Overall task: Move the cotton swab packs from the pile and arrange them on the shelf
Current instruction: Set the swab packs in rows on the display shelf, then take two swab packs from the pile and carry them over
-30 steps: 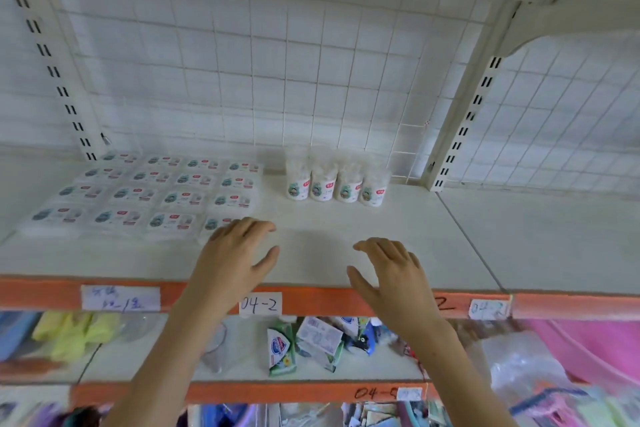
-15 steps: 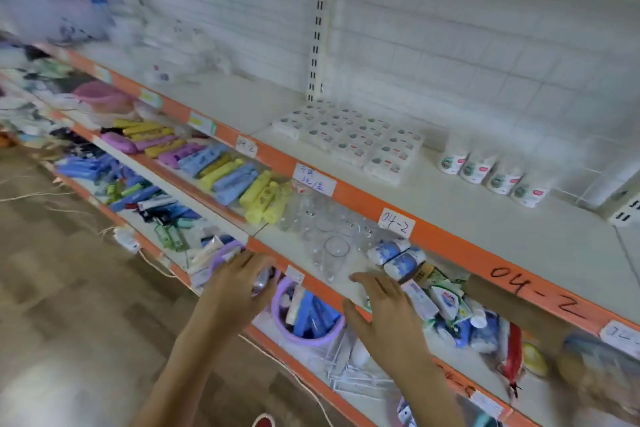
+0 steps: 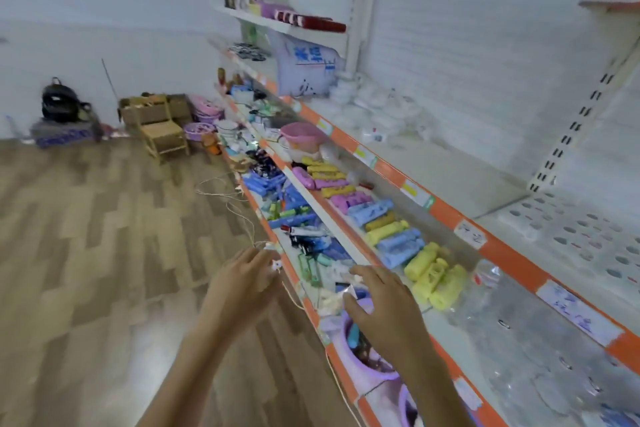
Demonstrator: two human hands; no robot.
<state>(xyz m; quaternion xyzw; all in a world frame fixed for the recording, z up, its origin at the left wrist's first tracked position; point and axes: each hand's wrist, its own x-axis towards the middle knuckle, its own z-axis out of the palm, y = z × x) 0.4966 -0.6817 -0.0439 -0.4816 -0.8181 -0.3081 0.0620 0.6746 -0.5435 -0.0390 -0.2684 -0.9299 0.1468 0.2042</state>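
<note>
While both are empty, left hand (image 3: 242, 282) and right hand (image 3: 384, 308) hover, fingers spread

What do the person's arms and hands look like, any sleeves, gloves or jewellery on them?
Both forearms are bare as far as the frame shows, with no sleeves in view. The left hand and right hand wear no gloves, and no rings, watch or bracelets can be seen. The picture is slightly blurred.

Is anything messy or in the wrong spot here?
Yes. A thin pale cord trails loose across the wooden floor beside the bottom shelf instead of being tidied away, so someone might trip on it. The blue and green packs on that shelf lie jumbled, not in rows. Both hands hold nothing.
</note>
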